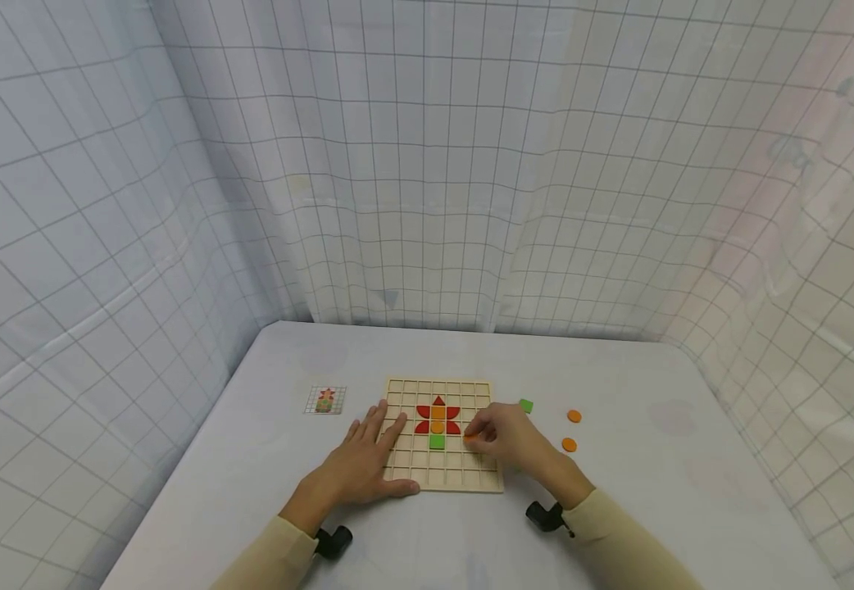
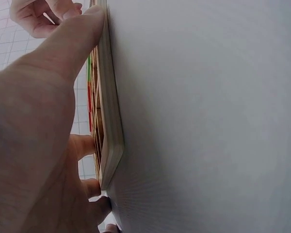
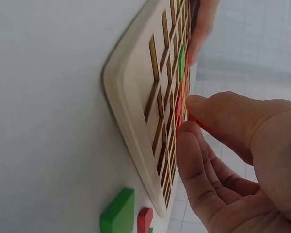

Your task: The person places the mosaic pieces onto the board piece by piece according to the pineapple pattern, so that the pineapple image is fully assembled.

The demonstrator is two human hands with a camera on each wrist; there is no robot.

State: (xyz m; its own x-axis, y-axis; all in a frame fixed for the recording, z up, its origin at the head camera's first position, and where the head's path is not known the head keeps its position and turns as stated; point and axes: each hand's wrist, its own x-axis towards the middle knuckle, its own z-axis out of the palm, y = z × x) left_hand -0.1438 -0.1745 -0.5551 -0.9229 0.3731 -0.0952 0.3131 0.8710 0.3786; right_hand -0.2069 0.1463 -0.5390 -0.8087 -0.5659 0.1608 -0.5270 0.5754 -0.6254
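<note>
A wooden grid board [image 1: 406, 473] lies flat on the table. On it sit red petal-shaped pieces [image 1: 452, 412], a red triangle [image 1: 438, 401], orange pieces [image 1: 438, 427] and a green square [image 1: 437, 442]. My left hand [image 1: 359, 465] rests with spread fingers along the board's left side, its thumb on the front edge. Over the board's right part, my right hand [image 1: 508, 438] pinches a small orange piece [image 1: 469, 438] between thumb and fingertips. Its outline is mostly hidden by the fingers. In the right wrist view, the pinching fingertips [image 3: 188, 127] are close above the grid.
A small pattern card [image 1: 326, 400] lies left of the board. To the right are two orange discs [image 1: 574, 416] and a green piece [image 1: 526, 406]. In the right wrist view, a red piece [image 3: 144, 220] lies beside a green one [image 3: 118, 212]. Grid-patterned curtains [image 1: 427, 164] surround the table.
</note>
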